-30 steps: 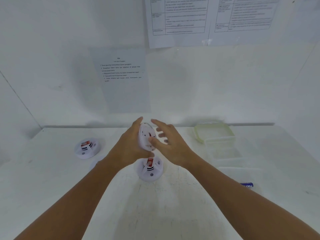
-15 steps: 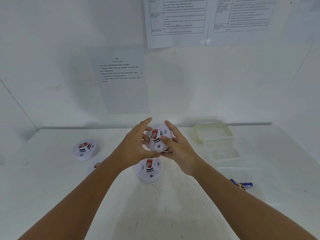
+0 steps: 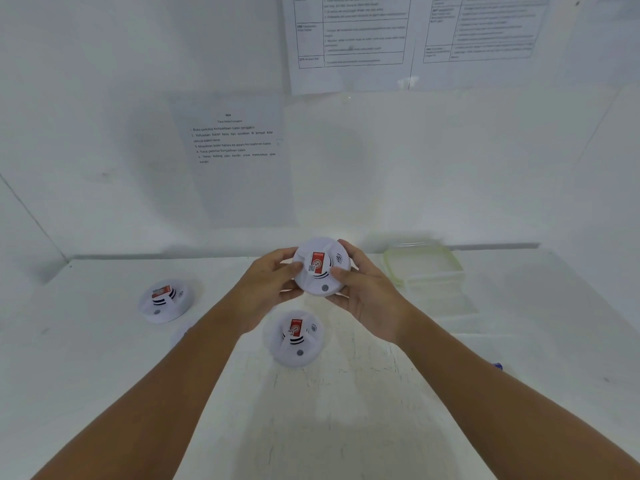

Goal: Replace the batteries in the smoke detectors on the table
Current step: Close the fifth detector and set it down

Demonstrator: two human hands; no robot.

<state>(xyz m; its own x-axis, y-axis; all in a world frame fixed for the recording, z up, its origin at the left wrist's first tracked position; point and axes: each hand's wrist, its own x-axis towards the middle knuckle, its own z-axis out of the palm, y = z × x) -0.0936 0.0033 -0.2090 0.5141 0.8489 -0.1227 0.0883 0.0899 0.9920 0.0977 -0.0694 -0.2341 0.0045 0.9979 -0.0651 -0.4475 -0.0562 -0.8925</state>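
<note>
A round white smoke detector (image 3: 320, 266) with a red label faces me, lifted above the table. My left hand (image 3: 266, 285) grips its left rim and my right hand (image 3: 363, 292) grips its right rim, thumbs on its face. Below it a second detector (image 3: 294, 337) lies face up on the white table (image 3: 346, 410). A third detector (image 3: 164, 299) lies at the left. My left forearm covers most of another small white piece (image 3: 180, 336).
A clear plastic container (image 3: 436, 289) and its greenish lid (image 3: 422, 263) stand at the right rear. A blue battery tip (image 3: 498, 366) peeks out beside my right forearm. Printed sheets (image 3: 235, 140) hang on the back wall.
The held detector has turned from edge-on to face up towards me. Both hands now hold its rim, slightly higher and more centred. My right forearm now covers most of the battery.
</note>
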